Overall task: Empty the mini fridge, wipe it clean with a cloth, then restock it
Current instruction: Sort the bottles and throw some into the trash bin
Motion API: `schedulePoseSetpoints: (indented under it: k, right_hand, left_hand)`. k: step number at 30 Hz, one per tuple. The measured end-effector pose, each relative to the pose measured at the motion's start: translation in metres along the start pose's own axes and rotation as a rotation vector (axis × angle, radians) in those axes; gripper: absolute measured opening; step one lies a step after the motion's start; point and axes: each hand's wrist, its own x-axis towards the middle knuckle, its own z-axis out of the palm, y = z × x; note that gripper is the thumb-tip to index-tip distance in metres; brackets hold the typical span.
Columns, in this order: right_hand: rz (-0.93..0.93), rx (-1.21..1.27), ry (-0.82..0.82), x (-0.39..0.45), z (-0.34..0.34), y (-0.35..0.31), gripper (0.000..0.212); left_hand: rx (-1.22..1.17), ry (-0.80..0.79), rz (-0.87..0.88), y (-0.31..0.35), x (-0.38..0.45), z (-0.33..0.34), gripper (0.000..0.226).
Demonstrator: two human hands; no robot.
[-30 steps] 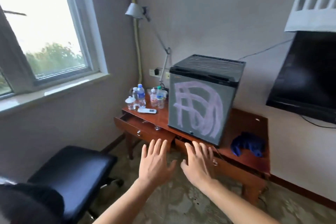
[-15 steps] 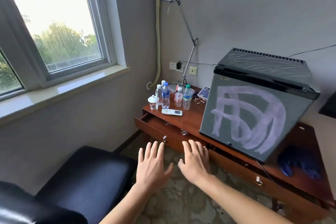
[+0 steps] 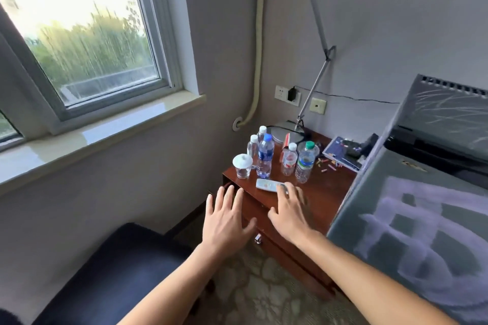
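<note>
Fingers: both hands spread flat, grasping nothing.
Left hand: hovering over the open drawer at the desk's front edge.
Right hand: over the desk, fingertips seemingly above the white remote; contact unclear.
Mini fridge: on the desk's right part, door closed, smeared white.
Bottles: clustered at the desk's back left corner, behind the remote.

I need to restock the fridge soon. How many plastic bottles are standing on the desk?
5. Blue-label bottle; two clear ones behind it; red-label bottle; green-cap bottle. More may be hidden behind them.
</note>
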Motion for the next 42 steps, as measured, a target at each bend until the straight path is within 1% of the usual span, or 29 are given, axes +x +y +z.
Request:
schedulePoseSetpoints:
  k: [4, 7, 9, 13, 17, 20, 21, 23, 25, 26, 29, 33, 35, 39, 41, 42]
  right_hand:
    - [0.003, -0.017, -0.052, 0.048, 0.011, -0.003, 0.065]
    - [0.043, -0.04, -0.084, 0.086, 0.02, 0.002, 0.068]
    - [0.112, -0.071, -0.11, 0.109, 0.026, 0.011, 0.067]
    - [0.228, -0.145, -0.117, 0.158, 0.025, 0.045, 0.067]
    - [0.335, -0.225, -0.107, 0.213, 0.017, 0.078, 0.069]
    - [0.38, -0.252, -0.12, 0.249, 0.018, 0.095, 0.065]
    - [0.403, -0.253, -0.132, 0.257, 0.022, 0.099, 0.062]
    - [0.434, -0.238, -0.154, 0.267, 0.031, 0.104, 0.048]
    - [0.441, -0.228, -0.175, 0.267, 0.042, 0.109, 0.031]
    - [0.425, -0.239, -0.189, 0.263, 0.045, 0.11, 0.026]
    - [0.348, -0.246, -0.183, 0.248, 0.045, 0.108, 0.027]
    - [0.395, -0.2, -0.079, 0.223, 0.009, 0.08, 0.018]
    - [0.353, -0.197, -0.062, 0.206, -0.012, 0.063, 0.016]
    - [0.27, -0.113, -0.09, 0.153, -0.045, 0.018, 0.016]
    - [0.252, -0.078, -0.108, 0.12, -0.052, -0.001, 0.018]
    - [0.245, -0.061, -0.11, 0.105, -0.054, -0.01, 0.018]
  left_hand:
    - [-0.006, 0.011, 0.017, -0.018, 0.042, 0.009, 0.092]
    - [-0.018, -0.02, 0.031, -0.034, 0.077, 0.018, 0.092]
    - [-0.01, -0.069, 0.07, -0.042, 0.101, 0.022, 0.092]
    - [-0.05, -0.072, 0.137, -0.058, 0.138, 0.025, 0.094]
    - [-0.049, -0.075, 0.152, -0.082, 0.166, 0.03, 0.093]
    - [-0.037, -0.044, 0.156, -0.103, 0.183, 0.035, 0.089]
    - [-0.021, -0.044, 0.159, -0.11, 0.188, 0.035, 0.088]
    - [0.01, -0.033, 0.178, -0.121, 0.194, 0.034, 0.087]
    - [0.029, -0.035, 0.203, -0.128, 0.199, 0.034, 0.087]
    - [0.034, -0.044, 0.213, -0.13, 0.202, 0.034, 0.087]
    - [0.025, -0.056, 0.254, -0.127, 0.208, 0.038, 0.089]
    - [-0.044, -0.092, 0.365, -0.098, 0.22, 0.043, 0.091]
    - [-0.098, -0.151, 0.453, -0.074, 0.223, 0.043, 0.095]
    - [-0.282, -0.252, 0.593, -0.02, 0.22, 0.047, 0.101]
    - [-0.482, -0.368, 0.621, 0.004, 0.213, 0.053, 0.108]
    - [-0.59, -0.447, 0.61, 0.012, 0.208, 0.055, 0.107]
